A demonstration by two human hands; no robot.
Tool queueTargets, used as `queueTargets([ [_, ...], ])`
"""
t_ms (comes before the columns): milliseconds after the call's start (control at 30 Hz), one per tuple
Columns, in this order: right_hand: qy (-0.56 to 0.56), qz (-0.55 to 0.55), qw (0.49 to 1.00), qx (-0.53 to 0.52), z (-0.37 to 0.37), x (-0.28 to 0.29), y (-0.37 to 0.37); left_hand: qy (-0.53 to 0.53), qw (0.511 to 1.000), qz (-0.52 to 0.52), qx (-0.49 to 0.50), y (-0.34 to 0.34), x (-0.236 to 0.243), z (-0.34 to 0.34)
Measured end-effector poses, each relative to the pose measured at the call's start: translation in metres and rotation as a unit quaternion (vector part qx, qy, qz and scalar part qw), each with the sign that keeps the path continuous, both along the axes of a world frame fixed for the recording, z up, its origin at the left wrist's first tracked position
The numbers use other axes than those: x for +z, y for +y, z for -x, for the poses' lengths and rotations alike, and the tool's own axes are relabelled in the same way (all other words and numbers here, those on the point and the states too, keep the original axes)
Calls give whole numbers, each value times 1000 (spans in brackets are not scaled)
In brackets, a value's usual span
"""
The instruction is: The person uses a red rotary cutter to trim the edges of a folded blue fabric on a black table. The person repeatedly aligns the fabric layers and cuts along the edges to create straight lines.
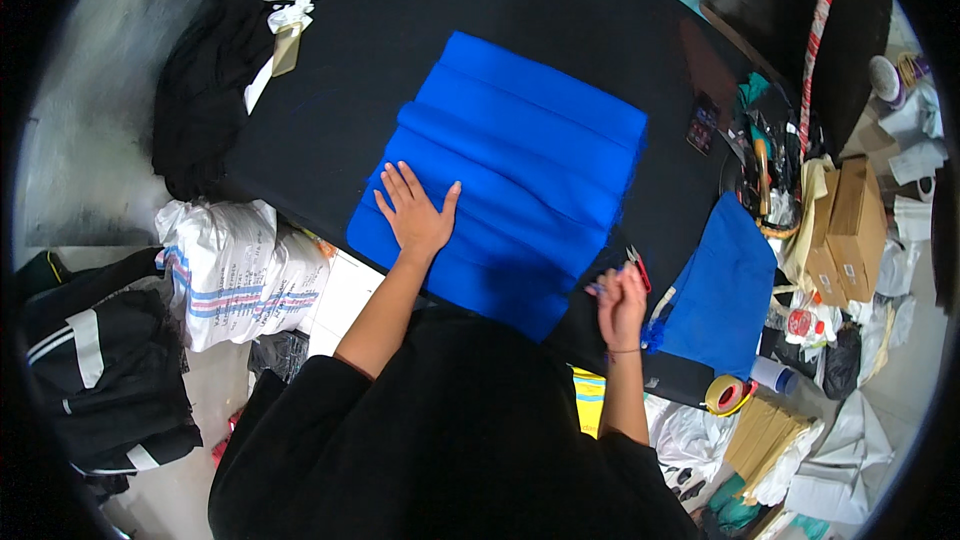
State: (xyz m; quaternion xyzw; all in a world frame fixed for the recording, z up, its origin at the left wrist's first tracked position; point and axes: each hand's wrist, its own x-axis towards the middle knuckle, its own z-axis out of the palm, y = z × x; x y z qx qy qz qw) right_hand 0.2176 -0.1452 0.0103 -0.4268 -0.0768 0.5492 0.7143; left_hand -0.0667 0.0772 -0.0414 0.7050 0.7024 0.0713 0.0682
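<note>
Black fabric shirt (440, 440) foremost; left hand (418, 224) splays atop creased, rectangular blue cloth (540, 135); right hand (623, 306) curls beside it, hold unclear.

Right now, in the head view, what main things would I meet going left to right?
Black clothing with white stripes → white sack → left hand, flat on the large blue cloth → right hand → smaller blue cloth → cardboard box.
</note>
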Motion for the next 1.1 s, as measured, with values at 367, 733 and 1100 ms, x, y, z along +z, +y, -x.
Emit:
queueTargets([
  [367, -315, 268, 885, -212, -130, 24, -112, 0, 1000, -12, 1, -1, -2, -2],
  [733, -668, 71, 676, 302, -53, 56, -31, 8, 1000, 19, 21, 0, 3, -3],
  [1100, -42, 84, 996, -7, -34, -1, -24, -17, 1000, 4, 18, -1, 0, -1],
])
